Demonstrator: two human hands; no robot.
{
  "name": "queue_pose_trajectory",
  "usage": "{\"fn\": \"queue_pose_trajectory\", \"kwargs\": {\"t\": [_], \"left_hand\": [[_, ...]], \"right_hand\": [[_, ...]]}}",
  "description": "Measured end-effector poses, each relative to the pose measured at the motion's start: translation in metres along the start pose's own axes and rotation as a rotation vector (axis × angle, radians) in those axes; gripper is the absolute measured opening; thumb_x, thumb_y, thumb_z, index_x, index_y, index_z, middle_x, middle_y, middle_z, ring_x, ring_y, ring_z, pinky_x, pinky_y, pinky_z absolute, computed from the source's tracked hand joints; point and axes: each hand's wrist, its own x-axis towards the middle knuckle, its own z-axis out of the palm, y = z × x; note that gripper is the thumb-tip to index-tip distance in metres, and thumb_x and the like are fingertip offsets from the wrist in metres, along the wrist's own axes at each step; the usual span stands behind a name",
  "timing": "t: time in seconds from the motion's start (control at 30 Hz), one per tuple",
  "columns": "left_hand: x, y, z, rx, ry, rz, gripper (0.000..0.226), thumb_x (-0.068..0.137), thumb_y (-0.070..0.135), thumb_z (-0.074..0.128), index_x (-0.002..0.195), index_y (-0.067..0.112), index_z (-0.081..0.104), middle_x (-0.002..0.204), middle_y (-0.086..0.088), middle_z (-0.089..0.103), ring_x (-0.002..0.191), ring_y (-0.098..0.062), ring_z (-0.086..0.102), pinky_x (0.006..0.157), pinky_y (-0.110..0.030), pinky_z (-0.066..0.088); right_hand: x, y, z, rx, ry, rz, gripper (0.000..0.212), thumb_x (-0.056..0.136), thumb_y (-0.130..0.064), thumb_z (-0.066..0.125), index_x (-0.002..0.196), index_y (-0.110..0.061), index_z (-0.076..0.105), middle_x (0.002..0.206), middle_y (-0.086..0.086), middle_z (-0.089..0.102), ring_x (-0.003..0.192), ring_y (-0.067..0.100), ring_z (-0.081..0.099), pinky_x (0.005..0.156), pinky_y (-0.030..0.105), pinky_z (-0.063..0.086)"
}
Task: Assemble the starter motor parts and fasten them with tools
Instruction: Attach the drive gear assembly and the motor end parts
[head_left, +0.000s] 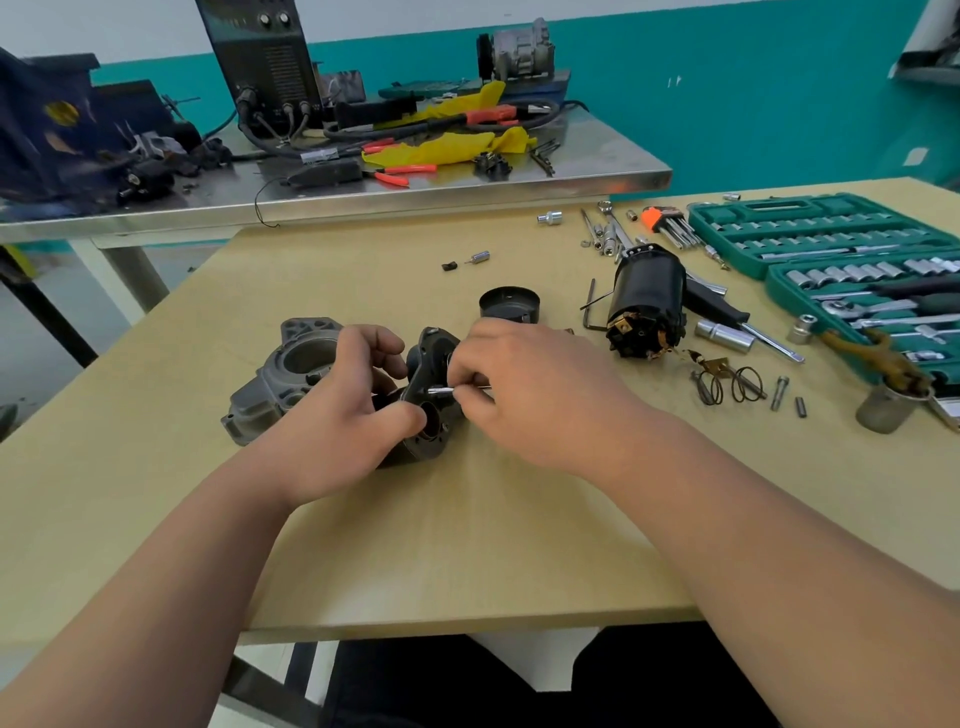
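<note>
My left hand (343, 410) grips a dark starter housing plate (428, 374) standing on edge on the wooden table (467, 545). With its fingertips, my right hand (524, 389) pinches a thin silver bolt (441, 391) whose tip points into the plate. A grey cast nose housing (280, 379) lies just left of my left hand. Behind my right hand stands a black end cap (509, 301). The black armature body (647, 301) lies to the right. Springs (727, 384) and small bolts (779, 392) lie further right.
An open green socket set (831, 260) fills the table's right side, with a ratchet, loose sockets and hex keys (670, 223) around it. A screwdriver (743, 322) lies by the armature. A cluttered steel bench (363, 182) stands behind.
</note>
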Motion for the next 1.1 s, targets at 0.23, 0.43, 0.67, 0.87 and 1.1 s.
{"fn": "queue_pose_trajectory", "kwargs": {"t": [0.23, 0.43, 0.67, 0.87, 1.1], "left_hand": [[-0.002, 0.006, 0.001, 0.050, -0.016, -0.005, 0.043, 0.068, 0.032, 0.061, 0.100, 0.042, 0.033, 0.102, 0.004, 0.045, 0.071, -0.002, 0.049, 0.064, -0.035, 0.050], [-0.005, 0.010, 0.003, 0.093, -0.005, -0.004, 0.040, 0.072, 0.031, 0.062, 0.099, 0.037, 0.034, 0.098, 0.002, 0.047, 0.069, -0.002, 0.047, 0.067, -0.040, 0.049], [-0.012, 0.016, 0.016, 0.278, 0.037, 0.095, 0.038, 0.084, 0.016, 0.062, 0.097, 0.037, 0.033, 0.099, 0.013, 0.041, 0.079, 0.002, 0.047, 0.064, -0.009, 0.038], [-0.018, 0.029, 0.032, 0.572, 0.071, 0.137, 0.031, 0.085, 0.022, 0.057, 0.110, 0.030, 0.041, 0.112, 0.004, 0.034, 0.107, -0.015, 0.030, 0.086, -0.025, 0.026], [-0.021, 0.037, 0.034, 0.606, 0.092, 0.105, 0.042, 0.087, 0.023, 0.057, 0.121, 0.016, 0.035, 0.115, 0.002, 0.034, 0.114, -0.018, 0.032, 0.091, -0.023, 0.026]], "right_hand": [[-0.001, -0.001, -0.003, -0.012, 0.019, -0.027, 0.017, 0.094, -0.030, 0.046, 0.092, -0.030, 0.063, 0.095, -0.012, 0.053, 0.086, 0.014, 0.054, 0.059, 0.029, 0.040], [-0.001, -0.006, -0.005, -0.089, 0.001, -0.045, 0.016, 0.096, -0.030, 0.044, 0.099, -0.027, 0.060, 0.095, -0.010, 0.049, 0.081, 0.018, 0.055, 0.053, 0.028, 0.035], [-0.003, -0.008, -0.006, -0.376, -0.065, -0.133, 0.009, 0.094, -0.017, 0.048, 0.102, -0.019, 0.053, 0.086, -0.005, 0.032, 0.048, 0.012, 0.021, 0.042, 0.027, 0.018], [-0.008, 0.008, 0.004, -0.384, -0.131, -0.174, 0.016, 0.097, -0.020, 0.043, 0.109, -0.017, 0.053, 0.104, 0.001, 0.053, 0.081, 0.022, 0.056, 0.062, 0.032, 0.030], [-0.008, 0.012, 0.007, -0.010, -0.203, -0.048, 0.008, 0.097, -0.028, 0.047, 0.094, -0.022, 0.044, 0.094, -0.004, 0.038, 0.078, 0.018, 0.044, 0.064, 0.031, 0.030]]}}
